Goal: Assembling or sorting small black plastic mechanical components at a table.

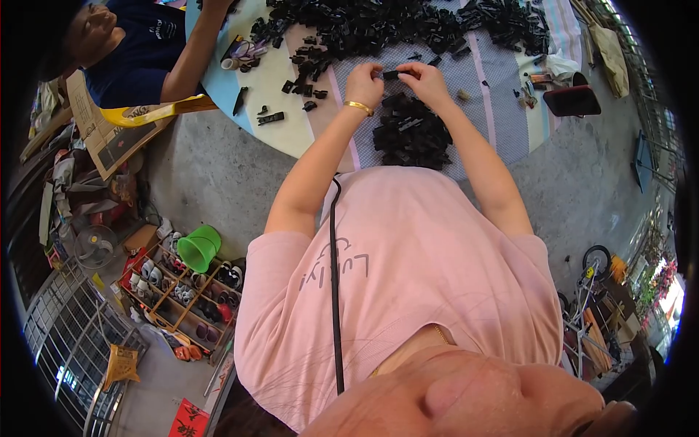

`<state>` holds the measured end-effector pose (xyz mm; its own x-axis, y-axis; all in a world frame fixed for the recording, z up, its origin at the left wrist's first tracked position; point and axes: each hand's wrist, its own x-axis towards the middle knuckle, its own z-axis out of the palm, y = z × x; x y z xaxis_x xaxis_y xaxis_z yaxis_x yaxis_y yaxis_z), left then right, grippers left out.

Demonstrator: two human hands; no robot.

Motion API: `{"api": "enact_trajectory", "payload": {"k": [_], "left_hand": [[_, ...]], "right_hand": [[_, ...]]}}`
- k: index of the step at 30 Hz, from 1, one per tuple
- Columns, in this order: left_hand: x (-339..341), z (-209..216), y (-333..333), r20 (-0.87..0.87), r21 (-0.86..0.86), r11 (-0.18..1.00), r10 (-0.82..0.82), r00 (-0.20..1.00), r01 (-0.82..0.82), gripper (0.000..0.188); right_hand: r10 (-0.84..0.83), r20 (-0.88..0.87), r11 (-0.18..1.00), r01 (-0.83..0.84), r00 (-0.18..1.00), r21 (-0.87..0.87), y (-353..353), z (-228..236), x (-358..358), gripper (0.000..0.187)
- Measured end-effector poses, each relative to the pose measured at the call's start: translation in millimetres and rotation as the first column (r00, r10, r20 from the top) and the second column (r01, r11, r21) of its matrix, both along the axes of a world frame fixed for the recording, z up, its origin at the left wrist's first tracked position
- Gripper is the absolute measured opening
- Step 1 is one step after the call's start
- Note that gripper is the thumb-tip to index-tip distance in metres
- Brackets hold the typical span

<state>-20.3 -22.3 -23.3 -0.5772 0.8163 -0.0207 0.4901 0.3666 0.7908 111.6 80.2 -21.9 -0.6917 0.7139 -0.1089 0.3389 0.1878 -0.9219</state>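
A small black plastic piece [391, 75] is between my two hands over the table. My right hand [428, 84] pinches its right end with thumb and forefinger. The fingers of my left hand [366, 85] are curled closed at its left end; their exact grip is too small to make out. Just below my hands, near the table's front edge, lies a dense pile of similar black plastic pieces [411, 135]. Beyond my hands spreads a much larger heap of black plastic pieces [378, 29].
A patterned cloth covers the round table [502, 135]. Loose black clips [271, 118] lie at left. At right are a dark phone-like slab [573, 100] and a clear plastic bag [561, 67]. Another person [149, 54] sits at the far left, one arm over the table.
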Motion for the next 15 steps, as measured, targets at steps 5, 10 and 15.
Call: {"api": "enact_trajectory", "payload": {"k": [5,10,15], "left_hand": [[-1.4,12.4,4.5,0.218,-0.210,0.978,0.064,0.974,-0.017,0.025],[-9.8,1.5,14.6,0.267,-0.375,0.927,0.080,0.960,0.027,0.029],[-13.0,-6.3,19.8,0.317,-0.431,0.900,0.091,0.944,0.058,0.030]], "right_hand": [[0.035,0.129,0.999,-0.038,0.991,0.018,7.0,0.6,-4.6,0.020],[0.078,0.162,0.985,-0.051,0.984,-0.163,13.6,7.0,-9.8,0.021],[0.020,0.155,0.923,0.042,0.988,-0.384,19.8,-5.8,-12.5,0.022]]}}
